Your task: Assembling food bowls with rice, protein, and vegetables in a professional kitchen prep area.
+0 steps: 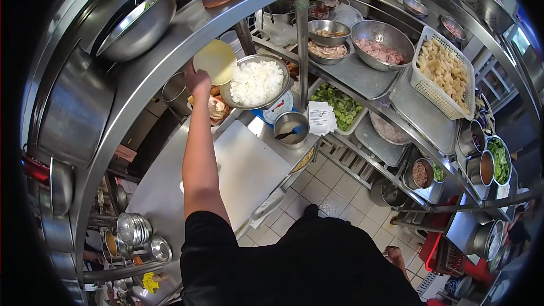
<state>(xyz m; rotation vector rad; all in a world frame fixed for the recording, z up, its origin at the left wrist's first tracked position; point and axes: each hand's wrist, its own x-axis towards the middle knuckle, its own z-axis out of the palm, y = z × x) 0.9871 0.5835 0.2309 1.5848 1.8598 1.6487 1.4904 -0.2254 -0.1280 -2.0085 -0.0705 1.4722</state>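
Beside the steel bowl of white rice, I watch the left hand grip a pale yellow round container.
On my feed, the container overlaps the bowl's upper-left rim; the bowl sits at the blue dial scale. The right hand hangs low, and I cannot tell whether it is open or closed.

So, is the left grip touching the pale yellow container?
Touching: the head view shows the left grip clasping the pale yellow container at its lower-left edge.
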